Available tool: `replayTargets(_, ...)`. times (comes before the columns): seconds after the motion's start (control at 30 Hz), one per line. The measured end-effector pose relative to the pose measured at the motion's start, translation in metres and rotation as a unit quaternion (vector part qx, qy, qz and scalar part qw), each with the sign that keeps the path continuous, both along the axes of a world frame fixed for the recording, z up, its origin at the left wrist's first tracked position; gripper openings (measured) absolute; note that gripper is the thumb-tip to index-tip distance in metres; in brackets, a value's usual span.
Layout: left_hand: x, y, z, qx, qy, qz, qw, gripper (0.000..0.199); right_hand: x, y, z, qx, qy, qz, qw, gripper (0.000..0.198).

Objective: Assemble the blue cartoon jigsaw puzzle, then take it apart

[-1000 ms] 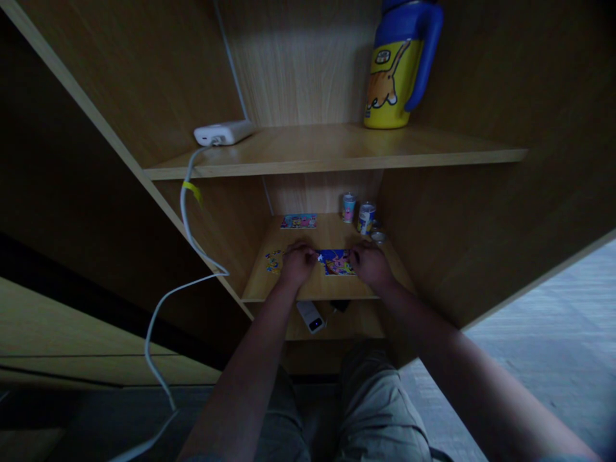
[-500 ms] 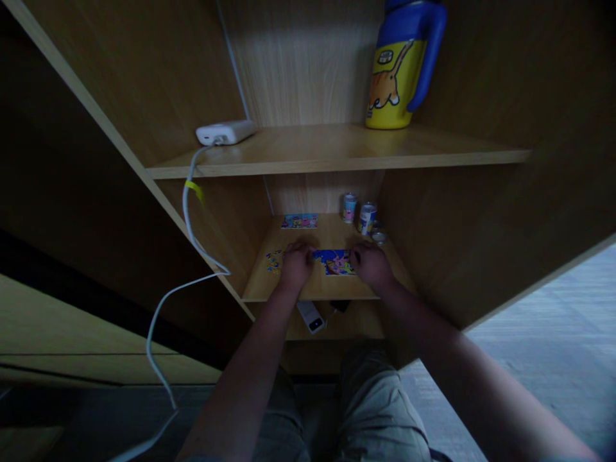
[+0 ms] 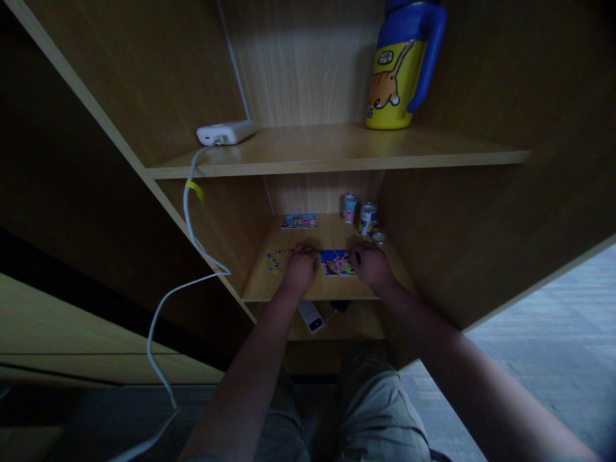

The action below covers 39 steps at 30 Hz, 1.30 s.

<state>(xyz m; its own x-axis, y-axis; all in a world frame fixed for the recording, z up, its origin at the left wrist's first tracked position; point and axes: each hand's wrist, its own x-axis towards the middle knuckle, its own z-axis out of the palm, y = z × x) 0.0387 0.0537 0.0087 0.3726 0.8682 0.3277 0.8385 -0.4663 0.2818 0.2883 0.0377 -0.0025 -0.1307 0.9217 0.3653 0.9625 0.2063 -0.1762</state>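
Note:
A partly assembled jigsaw puzzle [image 3: 338, 264], blue with bright cartoon figures, lies flat on the lower shelf between my hands. My left hand [image 3: 302, 262] is closed in a pinch against its left upper edge; whatever the fingertips hold is hidden. On the opposite side, my right hand [image 3: 371, 260] has its fingers curled closed over the puzzle's right edge. Loose puzzle pieces [image 3: 275, 262], several of them, are scattered left of my left hand. Behind lies a colourful picture card [image 3: 299, 221].
Two small printed cans [image 3: 350, 208] [image 3: 367, 219] and a round metal lid [image 3: 379, 237] stand at the back right. Above is a shelf [image 3: 308, 151] bearing a white charger [image 3: 226, 132] and a yellow-blue mug [image 3: 397, 77]. A white cable [image 3: 187, 218] hangs left; a white power bank [image 3: 312, 317] lies below.
My left hand has shifted slightly right, covering more of the puzzle's left end and uncovering more loose pieces. My right hand stays at the right edge.

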Motion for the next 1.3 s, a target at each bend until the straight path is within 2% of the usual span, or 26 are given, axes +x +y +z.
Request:
replayTargets(0.47, 0.003, -0.002, 0.000, 0.009, 0.010, 0.000, 1.000, 0.032, -0.001, 0.000, 0.002, -0.004, -0.010, -0.001, 1.000, 0.033)
replayTargets(0.6, 0.000, -0.001, 0.000, 0.025, -0.034, 0.048, 0.998, 0.044, -0.001, 0.001, 0.001, 0.000, -0.016, 0.002, 1.000, 0.031)
replayTargets(0.77, -0.004, -0.001, 0.002, 0.050, -0.076, 0.129, 0.987, 0.045, 0.000, 0.001, -0.001, 0.002, -0.008, 0.001, 1.000, 0.031)
replayTargets(0.97, -0.004, 0.000, 0.001, 0.052, -0.058, 0.139, 0.987, 0.041, 0.000, 0.001, -0.001, 0.001, -0.003, 0.003, 1.000, 0.033)
replayTargets(1.07, -0.002, -0.002, 0.002, 0.047, -0.037, 0.123, 0.991, 0.038, 0.000, 0.002, -0.001, 0.001, -0.004, 0.003, 1.000, 0.033)
replayTargets(1.23, 0.004, -0.008, 0.003, 0.020, 0.027, -0.006, 0.999, 0.036, 0.001, 0.003, -0.003, -0.002, -0.003, 0.003, 1.000, 0.031)
replayTargets(1.3, 0.005, -0.011, 0.002, 0.014, 0.036, -0.033, 0.999, 0.034, 0.001, 0.003, -0.004, 0.000, -0.001, 0.006, 1.000, 0.032)
